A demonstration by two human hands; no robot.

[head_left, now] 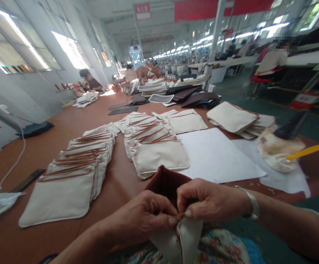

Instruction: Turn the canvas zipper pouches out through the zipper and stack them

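In the head view, a white and brown pouch [166, 185] stands at the near table edge, in front of my body. Its brown inner side gapes upward, while white panels with a brown-edged seam hang below my fingers. My left hand [144, 216] is closed in a pinch on the pouch's edge. From the other side my right hand [210, 200], with a bracelet on the wrist, pinches the same edge close to my left fingertips. Just beyond lies a row of overlapping white pouches [162, 156] with brown edges. Part of the held edge is hidden by my fingers.
Another overlapping row of white pouches [60, 198] lies on the left. At right are a white sheet [220, 157], stacked white pieces [231, 117], and a yellow-handled tool [308, 151] by a dark cone-shaped object [291, 126]. Dark pieces [195, 97] lie farther back. People sit in the distance.
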